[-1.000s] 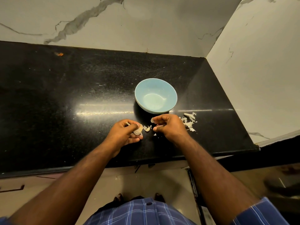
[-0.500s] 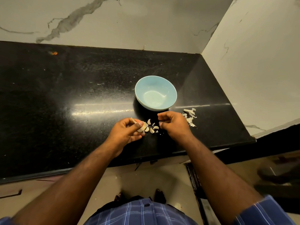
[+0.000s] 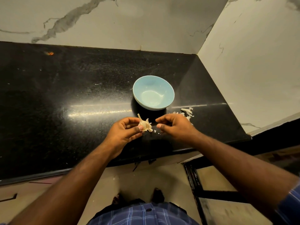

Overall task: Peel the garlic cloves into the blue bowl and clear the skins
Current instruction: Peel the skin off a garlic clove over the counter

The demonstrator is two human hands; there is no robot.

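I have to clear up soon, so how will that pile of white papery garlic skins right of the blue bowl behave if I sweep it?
The white papery garlic skins look thin and curled: probably very light, floppy, and apt to scatter.

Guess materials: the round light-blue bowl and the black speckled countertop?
Round light-blue bowl: probably glazed ceramic, possibly melamine; smooth, glossy inside with soft highlights, empty. Black speckled countertop: looks like polished granite; fine pale flecks and a sharp mirror-like streak of light across it.
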